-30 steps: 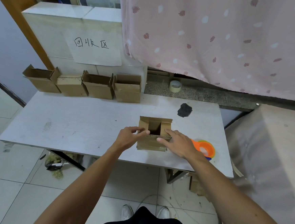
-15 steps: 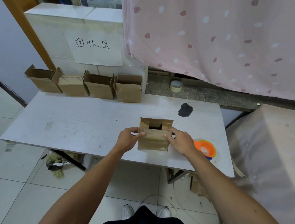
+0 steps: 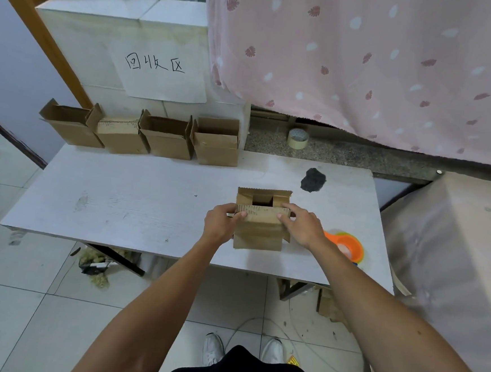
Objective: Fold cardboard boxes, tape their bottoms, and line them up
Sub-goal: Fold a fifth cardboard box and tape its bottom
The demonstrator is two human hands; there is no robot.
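A small brown cardboard box (image 3: 259,234) stands on the white table (image 3: 137,203), right of the middle, near the front edge. Its side flaps lie folded inward and a dark gap shows between them. My left hand (image 3: 221,222) grips the left end of the near flap, and my right hand (image 3: 301,225) presses its right end. An orange tape dispenser (image 3: 346,246) lies just right of my right wrist. Several folded boxes (image 3: 165,138) stand in a row along the table's back left edge.
A roll of beige tape (image 3: 298,138) sits on the stone ledge behind the table. A black patch (image 3: 313,180) marks the tabletop beyond the box. A pink curtain (image 3: 365,63) hangs behind, and a covered bulky object (image 3: 453,255) stands to the right.
The near flap of the box has risen and tipped over the opening. Both hands have shifted from the box's sides onto that flap's ends.
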